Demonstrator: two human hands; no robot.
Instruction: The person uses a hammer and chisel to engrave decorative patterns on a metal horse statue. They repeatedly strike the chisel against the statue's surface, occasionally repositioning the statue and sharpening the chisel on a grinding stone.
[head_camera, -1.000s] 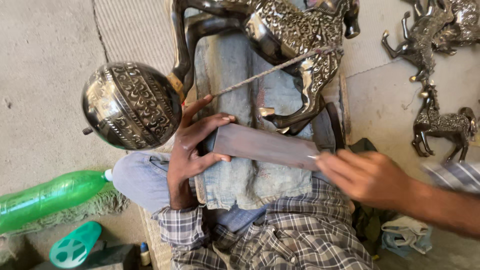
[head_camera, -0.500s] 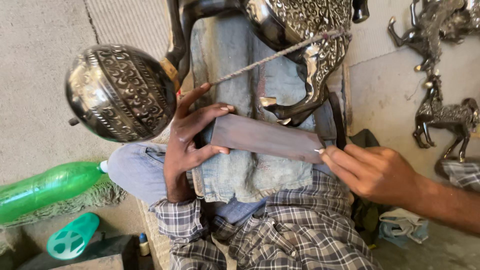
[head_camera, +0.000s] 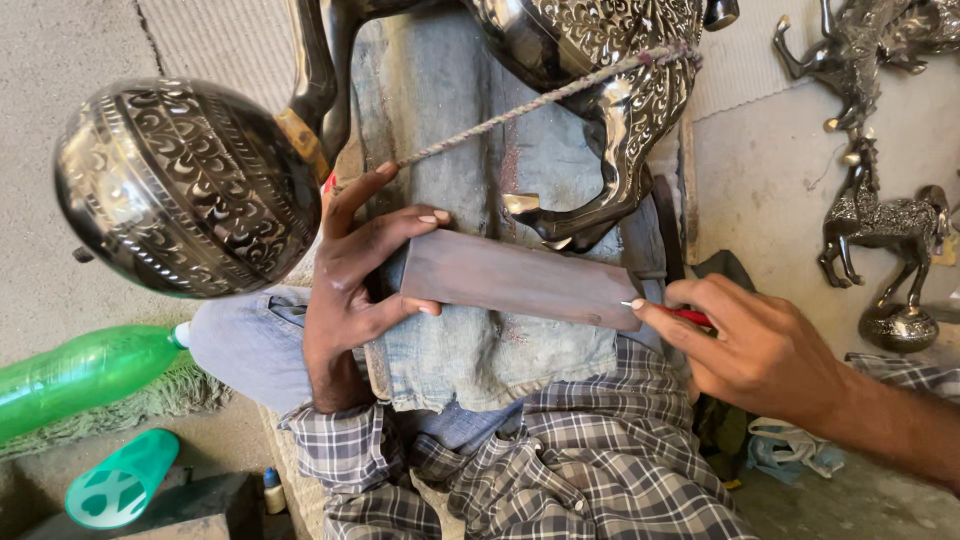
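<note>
- Across the person's denim-covered lap (head_camera: 470, 350), a flat grey slab (head_camera: 520, 280) lies crosswise, its left end clasped by the left hand (head_camera: 360, 280).
- At the slab's right end, the right hand (head_camera: 760, 350) pinches a red-handled tool (head_camera: 690, 317), tip touching the edge.
- Sharpening seems under way; the next stroke wants the slab held steady.
- An engraved metal horse (head_camera: 600, 90) stands just beyond.

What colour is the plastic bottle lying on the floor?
Green plastic bottle, with a white neck; head view, lower left.
</note>
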